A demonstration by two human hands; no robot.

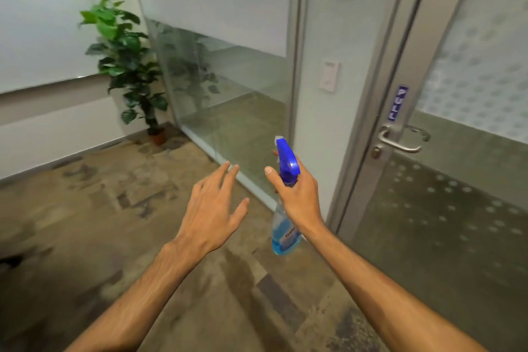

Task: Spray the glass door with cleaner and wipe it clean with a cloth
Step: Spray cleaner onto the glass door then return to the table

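Mottled carpet [85, 223], perhaps stained; glass door [457, 208] rightward — right hand [297, 197] grips spray bottle [287, 158], left hand [211, 208] fingers spread.

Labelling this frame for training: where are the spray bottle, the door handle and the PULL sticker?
spray bottle [287, 157]: head view, blue trigger head.
door handle [403, 148]: head view, lever bar.
PULL sticker [397, 103]: head view, sticker middle.

Pretty plain look tbh: left hand [213, 208] and right hand [297, 194] are bare, nails short, and veins stand out along the lean, bare left forearm [137, 294].
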